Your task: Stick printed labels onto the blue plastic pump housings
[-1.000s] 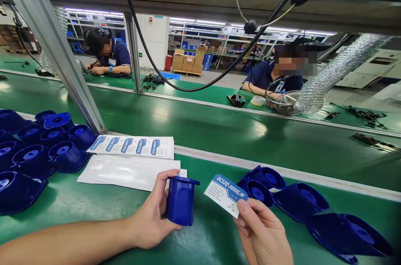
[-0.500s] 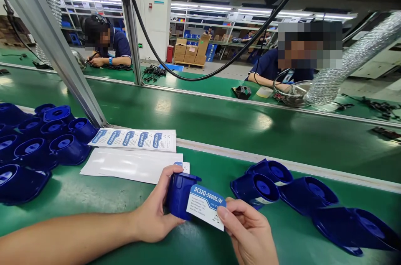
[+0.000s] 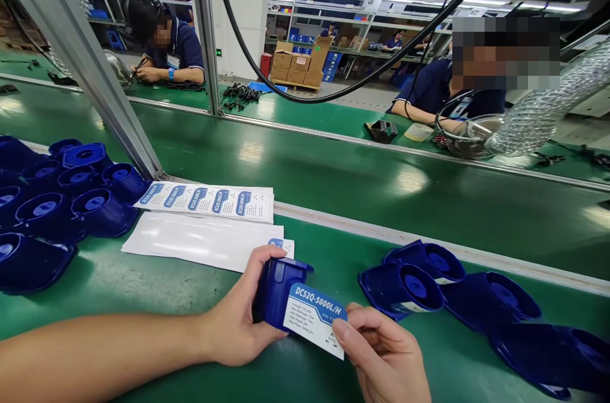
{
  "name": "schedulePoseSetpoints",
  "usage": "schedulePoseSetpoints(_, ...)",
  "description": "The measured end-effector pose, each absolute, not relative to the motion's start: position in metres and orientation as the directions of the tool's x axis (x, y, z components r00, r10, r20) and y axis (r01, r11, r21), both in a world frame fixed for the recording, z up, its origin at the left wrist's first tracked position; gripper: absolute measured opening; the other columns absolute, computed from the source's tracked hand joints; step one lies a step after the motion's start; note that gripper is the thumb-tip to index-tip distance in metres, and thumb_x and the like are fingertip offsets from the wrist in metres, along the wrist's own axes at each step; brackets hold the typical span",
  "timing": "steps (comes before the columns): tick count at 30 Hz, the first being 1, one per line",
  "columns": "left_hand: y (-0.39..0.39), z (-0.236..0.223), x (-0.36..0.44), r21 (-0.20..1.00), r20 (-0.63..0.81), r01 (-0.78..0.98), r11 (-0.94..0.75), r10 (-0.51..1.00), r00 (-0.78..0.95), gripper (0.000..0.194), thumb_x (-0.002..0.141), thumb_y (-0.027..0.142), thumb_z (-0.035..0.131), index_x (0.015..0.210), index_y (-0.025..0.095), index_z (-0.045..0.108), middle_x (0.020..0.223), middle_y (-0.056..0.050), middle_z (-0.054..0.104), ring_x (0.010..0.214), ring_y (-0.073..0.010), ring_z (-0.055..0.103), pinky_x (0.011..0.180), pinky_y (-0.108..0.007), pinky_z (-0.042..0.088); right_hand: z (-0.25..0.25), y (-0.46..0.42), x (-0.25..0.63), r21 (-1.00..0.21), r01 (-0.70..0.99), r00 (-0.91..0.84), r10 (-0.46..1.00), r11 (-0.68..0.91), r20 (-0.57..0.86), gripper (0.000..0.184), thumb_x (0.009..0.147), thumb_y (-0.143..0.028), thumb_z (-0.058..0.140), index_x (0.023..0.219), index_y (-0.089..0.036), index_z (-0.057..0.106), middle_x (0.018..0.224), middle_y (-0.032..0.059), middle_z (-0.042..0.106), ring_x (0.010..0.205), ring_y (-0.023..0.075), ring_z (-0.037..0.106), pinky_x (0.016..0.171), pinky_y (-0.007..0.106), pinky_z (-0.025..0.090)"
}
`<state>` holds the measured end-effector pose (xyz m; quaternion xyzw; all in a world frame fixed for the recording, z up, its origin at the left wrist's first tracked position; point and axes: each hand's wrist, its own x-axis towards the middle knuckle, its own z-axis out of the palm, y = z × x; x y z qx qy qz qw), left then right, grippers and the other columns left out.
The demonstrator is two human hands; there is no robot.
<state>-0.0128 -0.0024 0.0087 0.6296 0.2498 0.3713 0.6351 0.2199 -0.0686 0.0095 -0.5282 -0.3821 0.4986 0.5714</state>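
My left hand [image 3: 243, 317] is closed round a dark blue plastic housing [image 3: 282, 282], thumb below and fingers over its top. My right hand [image 3: 388, 352] pinches the right end of a blue and white label [image 3: 312, 320] printed "DC52Q-5000L/H". The label's left end lies against the housing's side, while its right end stands off it. Just beyond my left hand, a blank white sheet [image 3: 200, 239] lies on the green bench. Behind that is a label sheet [image 3: 204, 201] with several printed labels.
Several blue housings [image 3: 45, 212] crowd the bench at left. More housings [image 3: 403, 288] stand at right, some showing white labels. A metal post [image 3: 105, 72] rises at left, and a black cable [image 3: 305, 98] hangs across. Two co-workers sit beyond the green belt [image 3: 333, 155].
The camera view has shifted slightly, so the background sits higher and further right. Both hands keep their grip, and the label stays against the housing at nearly the same angle.
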Motion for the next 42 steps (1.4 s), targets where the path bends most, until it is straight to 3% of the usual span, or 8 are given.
schedulePoseSetpoints(12, -0.0021, 0.0088, -0.0103, 0.970, 0.165, -0.241, -0.016, 0.773, 0.612, 0.088, 0.085, 0.001, 0.071, 0.153, 0.032, 0.025, 0.132, -0.010, 0.051, 0.099, -0.0192, 0.058, 0.087, -0.035, 0.049, 0.0077, -0.0682, 0.2209, -0.988, -0.135, 0.216, 0.970, -0.081, -0.109, 0.029, 0.078, -0.042, 0.097, 0.068, -0.021, 0.080, 0.068, 0.0031, 0.067, 0.058, 0.0154, 0.062, 0.053, 0.023, 0.050)
schedulePoseSetpoints(33, -0.0024, 0.0098, -0.0103, 0.974, 0.179, -0.220, -0.057, 0.790, 0.586, 0.087, 0.082, 0.003, 0.073, 0.151, 0.033, 0.029, 0.142, -0.010, 0.045, 0.115, -0.0255, 0.056, 0.098, -0.042, 0.047, 0.0070, -0.0691, 0.2203, -0.987, -0.138, 0.197, 0.974, -0.087, -0.114, 0.028, 0.079, -0.043, 0.096, 0.070, -0.022, 0.081, 0.068, 0.0027, 0.069, 0.059, 0.0147, 0.063, 0.054, 0.021, 0.051)
schedulePoseSetpoints(42, -0.0018, 0.0095, -0.0095, 0.969, 0.182, -0.243, -0.041, 0.783, 0.595, 0.087, 0.084, 0.003, 0.072, 0.152, 0.035, 0.028, 0.140, -0.010, 0.045, 0.106, -0.0215, 0.057, 0.088, -0.037, 0.047, 0.0086, -0.0685, 0.2196, -0.984, -0.148, 0.204, 0.970, -0.103, -0.132, 0.029, 0.076, -0.044, 0.098, 0.069, -0.022, 0.081, 0.068, 0.0030, 0.068, 0.060, 0.0157, 0.064, 0.054, 0.022, 0.052)
